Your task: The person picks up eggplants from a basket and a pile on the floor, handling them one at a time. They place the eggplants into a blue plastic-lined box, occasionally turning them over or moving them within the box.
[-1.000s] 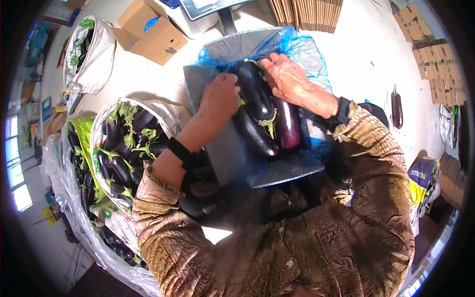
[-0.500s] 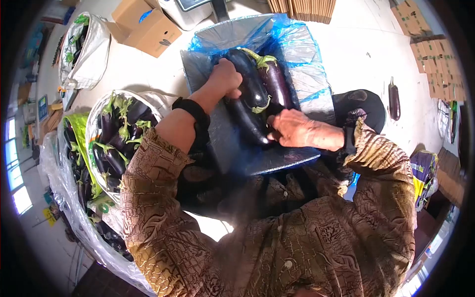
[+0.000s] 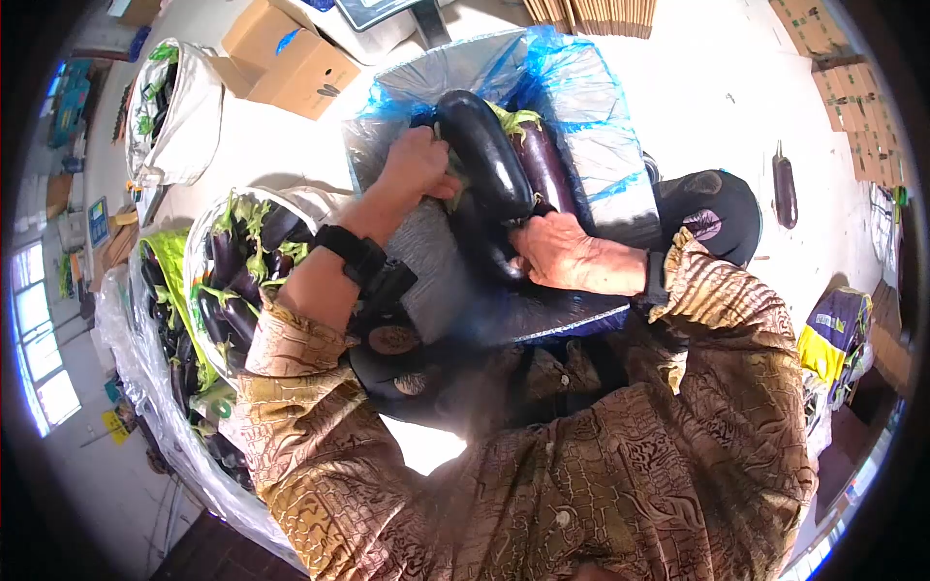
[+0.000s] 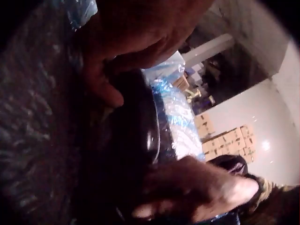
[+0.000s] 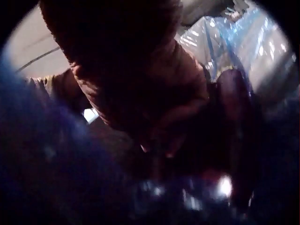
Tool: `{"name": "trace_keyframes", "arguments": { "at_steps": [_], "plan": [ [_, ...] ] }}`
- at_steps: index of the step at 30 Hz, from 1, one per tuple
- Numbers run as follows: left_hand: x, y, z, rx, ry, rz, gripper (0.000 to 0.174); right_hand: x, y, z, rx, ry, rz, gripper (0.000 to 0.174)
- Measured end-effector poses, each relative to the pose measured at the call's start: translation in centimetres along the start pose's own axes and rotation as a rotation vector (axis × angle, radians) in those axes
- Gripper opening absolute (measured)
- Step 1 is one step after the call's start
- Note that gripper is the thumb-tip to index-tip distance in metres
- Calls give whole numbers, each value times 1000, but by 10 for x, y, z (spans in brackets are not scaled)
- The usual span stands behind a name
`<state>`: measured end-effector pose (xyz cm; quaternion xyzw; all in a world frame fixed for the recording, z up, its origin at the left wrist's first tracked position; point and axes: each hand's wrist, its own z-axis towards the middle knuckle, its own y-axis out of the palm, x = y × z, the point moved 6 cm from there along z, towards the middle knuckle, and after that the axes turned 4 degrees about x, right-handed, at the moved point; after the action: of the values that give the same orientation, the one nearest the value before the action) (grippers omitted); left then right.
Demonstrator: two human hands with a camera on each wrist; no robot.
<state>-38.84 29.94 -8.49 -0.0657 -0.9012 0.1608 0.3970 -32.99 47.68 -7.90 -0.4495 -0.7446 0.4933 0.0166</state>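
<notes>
Three dark purple eggplants lie in a foil-lined box (image 3: 455,290) with blue plastic film (image 3: 601,126). The largest eggplant (image 3: 484,155) lies on top, a second eggplant (image 3: 547,169) sits to its right, and a lower eggplant (image 3: 484,237) lies beneath them. My left hand (image 3: 417,165) grips the far, stalk end of the lower eggplant. My right hand (image 3: 547,247) curls round its near end. In the left wrist view my thumb (image 4: 105,89) presses a glossy eggplant (image 4: 136,140). The right wrist view is dark, with curled fingers (image 5: 159,126) on an eggplant.
A white sack of eggplants (image 3: 242,271) stands at my left, more eggplants in plastic (image 3: 165,339) beside it. Another sack (image 3: 170,102) and a cardboard box (image 3: 295,58) sit beyond. A lone eggplant (image 3: 785,189) lies on the floor at right, near flat cartons (image 3: 862,107). A scale (image 3: 373,15) stands behind.
The box and eggplants have shifted slightly in view. My right hand came from the far end of the pile to the near end of the lower eggplant; the left stays at the far end.
</notes>
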Motion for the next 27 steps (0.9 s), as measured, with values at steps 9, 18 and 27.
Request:
{"name": "trace_keyframes", "arguments": {
  "at_steps": [9, 18, 27],
  "plan": [
    [-19, 7, 32, 96, 380, 635, 24, 41, -101, 63, 615, 8, 174, 50],
    [-16, 5, 1, 7, 78, -95, 17, 77, -74, 148, -27, 34, 1046, 75],
    [-20, 1, -3, 130, 538, 522, 22, 45, -119, 124, 173, 116, 246, 70]
  ]
}}
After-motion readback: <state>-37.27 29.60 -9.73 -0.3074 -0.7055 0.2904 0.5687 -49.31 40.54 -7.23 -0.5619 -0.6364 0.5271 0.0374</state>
